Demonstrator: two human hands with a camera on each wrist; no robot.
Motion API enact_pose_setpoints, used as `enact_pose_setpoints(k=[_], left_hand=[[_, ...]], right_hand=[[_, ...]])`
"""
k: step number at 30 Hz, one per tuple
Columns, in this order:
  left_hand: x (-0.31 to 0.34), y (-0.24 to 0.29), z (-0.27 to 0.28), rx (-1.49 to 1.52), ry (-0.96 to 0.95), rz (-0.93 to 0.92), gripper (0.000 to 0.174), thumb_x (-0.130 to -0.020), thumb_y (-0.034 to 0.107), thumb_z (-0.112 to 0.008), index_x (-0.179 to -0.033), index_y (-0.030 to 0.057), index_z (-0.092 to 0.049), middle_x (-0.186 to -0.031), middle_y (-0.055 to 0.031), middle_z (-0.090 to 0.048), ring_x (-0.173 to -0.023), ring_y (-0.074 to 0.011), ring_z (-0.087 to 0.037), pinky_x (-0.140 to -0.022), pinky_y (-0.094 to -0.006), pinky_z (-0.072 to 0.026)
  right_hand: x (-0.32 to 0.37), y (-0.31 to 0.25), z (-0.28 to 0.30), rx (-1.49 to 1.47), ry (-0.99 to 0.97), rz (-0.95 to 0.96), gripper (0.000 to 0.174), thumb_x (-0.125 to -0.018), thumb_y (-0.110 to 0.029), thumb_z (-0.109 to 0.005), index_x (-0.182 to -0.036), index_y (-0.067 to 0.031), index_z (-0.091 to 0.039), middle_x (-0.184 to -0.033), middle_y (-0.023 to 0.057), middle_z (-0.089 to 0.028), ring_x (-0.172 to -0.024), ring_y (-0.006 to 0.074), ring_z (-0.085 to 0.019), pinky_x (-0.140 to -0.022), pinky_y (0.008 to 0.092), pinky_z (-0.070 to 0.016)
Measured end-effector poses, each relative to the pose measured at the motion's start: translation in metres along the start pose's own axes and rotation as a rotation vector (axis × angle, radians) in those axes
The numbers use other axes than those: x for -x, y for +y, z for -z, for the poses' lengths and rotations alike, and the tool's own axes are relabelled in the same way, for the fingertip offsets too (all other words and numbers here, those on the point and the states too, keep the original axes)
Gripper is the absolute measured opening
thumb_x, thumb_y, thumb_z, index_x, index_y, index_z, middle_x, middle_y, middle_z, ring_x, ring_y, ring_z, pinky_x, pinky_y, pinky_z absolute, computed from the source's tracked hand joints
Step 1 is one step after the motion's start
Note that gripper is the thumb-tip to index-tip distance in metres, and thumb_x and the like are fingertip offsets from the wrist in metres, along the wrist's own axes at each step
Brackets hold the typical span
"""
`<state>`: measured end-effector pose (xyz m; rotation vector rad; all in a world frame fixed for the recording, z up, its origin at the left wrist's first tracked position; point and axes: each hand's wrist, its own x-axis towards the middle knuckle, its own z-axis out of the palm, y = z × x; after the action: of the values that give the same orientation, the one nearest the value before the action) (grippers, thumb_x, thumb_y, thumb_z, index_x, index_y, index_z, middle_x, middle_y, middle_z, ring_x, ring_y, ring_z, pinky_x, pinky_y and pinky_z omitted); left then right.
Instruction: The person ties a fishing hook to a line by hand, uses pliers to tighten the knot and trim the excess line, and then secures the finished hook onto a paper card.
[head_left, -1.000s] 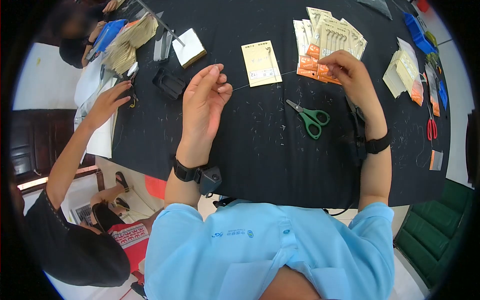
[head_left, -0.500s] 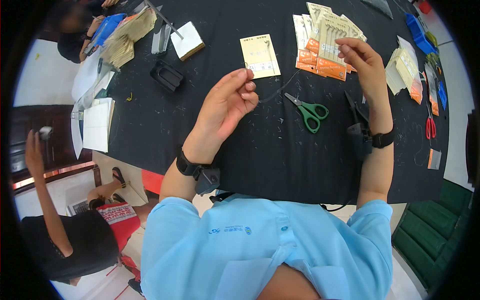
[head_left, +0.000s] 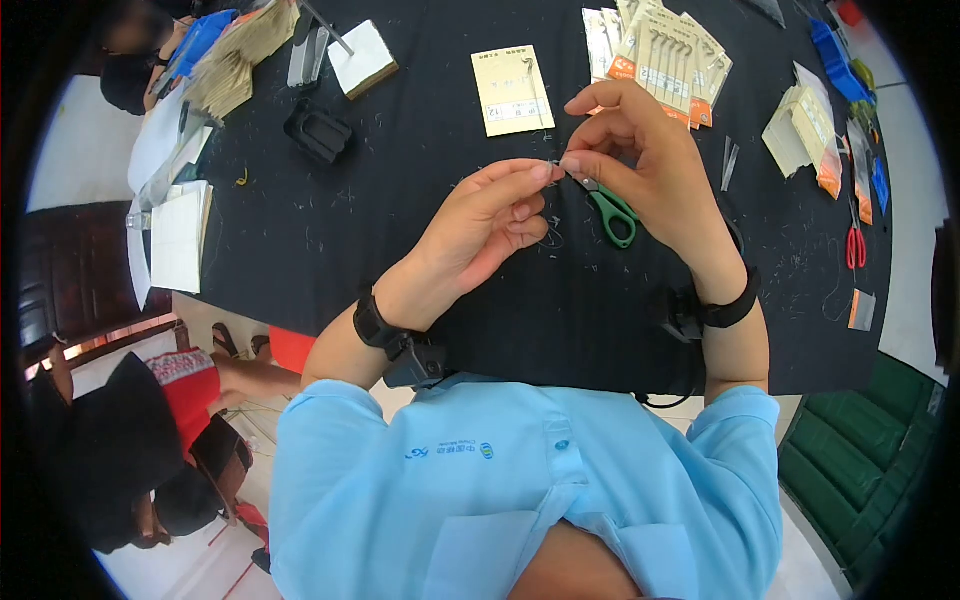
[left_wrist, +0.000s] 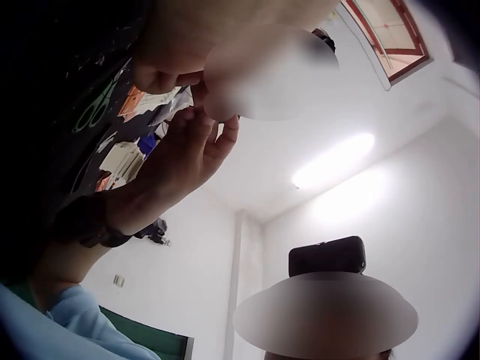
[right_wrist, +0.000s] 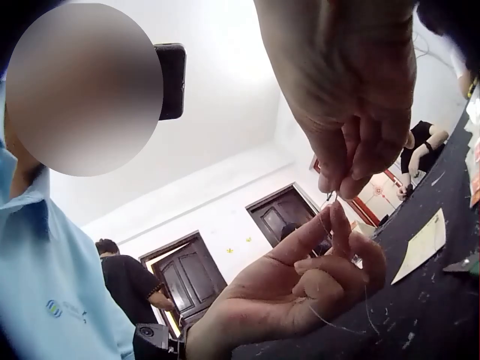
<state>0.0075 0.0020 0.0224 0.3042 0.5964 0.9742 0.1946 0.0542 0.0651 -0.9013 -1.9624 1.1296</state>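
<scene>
In the head view my left hand (head_left: 485, 225) and right hand (head_left: 650, 165) meet fingertip to fingertip above the black table. The left thumb and forefinger pinch a thin clear fishing line (right_wrist: 343, 327), whose loose strands hang below that hand in the right wrist view. Between the right thumb and forefinger I hold a tiny dark fish hook (right_wrist: 329, 196), mostly hidden by the fingertips. Just beyond the hands lies a cream card (head_left: 510, 90) with a hook and line on it. Green-handled scissors (head_left: 615, 218) lie partly under the right hand.
A fan of hook cards (head_left: 665, 60) lies beyond the right hand. Left of centre are a black tray (head_left: 318, 132) and a white block (head_left: 362, 58). Red scissors (head_left: 856, 245) and a stack of packets (head_left: 795, 135) lie far right. Line clippings dot the cloth.
Both hands, apart before, have come together at the middle, the left moving right and the right moving left and nearer. The person at the left has moved back from the table.
</scene>
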Motion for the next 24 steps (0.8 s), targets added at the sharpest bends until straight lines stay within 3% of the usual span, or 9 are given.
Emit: enact_pose_setpoints(k=[11,16,24], left_hand=[[-0.002,0.0,0.004,-0.042,-0.034,0.048,0.017,-0.09,0.015,-0.061,-0.101,0.0014,-0.063,-0.088,-0.0008,-0.059,-0.062,-0.0029,-0.04,-0.055,-0.0203,-0.0338],[-0.002,0.002,0.003,-0.099,-0.016,0.077,0.018,-0.089,0.015,-0.062,-0.101,0.0004,-0.063,-0.081,0.0017,-0.055,-0.061,-0.0021,-0.039,-0.054,-0.0194,-0.0328],[-0.001,0.002,-0.002,-0.131,0.055,0.014,0.018,-0.09,0.017,-0.061,-0.098,0.0008,-0.062,-0.078,0.0037,-0.052,-0.063,-0.0019,-0.04,-0.055,-0.0189,-0.0337]], right_hand=[[-0.001,-0.002,0.006,0.067,-0.125,-0.013,0.029,-0.083,-0.002,-0.064,-0.109,-0.005,-0.051,-0.077,0.0078,-0.065,-0.072,0.0164,-0.066,-0.066,0.0262,-0.0499],[0.0,-0.001,0.006,0.185,-0.15,0.073,0.028,-0.083,-0.002,-0.064,-0.108,-0.0053,-0.051,-0.075,0.0081,-0.065,-0.071,0.0177,-0.066,-0.065,0.0268,-0.0506],[-0.003,0.013,0.003,0.01,-0.067,0.008,0.024,-0.084,-0.009,-0.066,-0.105,-0.0051,-0.056,-0.08,0.0051,-0.064,-0.075,0.013,-0.064,-0.069,0.0247,-0.0493]])
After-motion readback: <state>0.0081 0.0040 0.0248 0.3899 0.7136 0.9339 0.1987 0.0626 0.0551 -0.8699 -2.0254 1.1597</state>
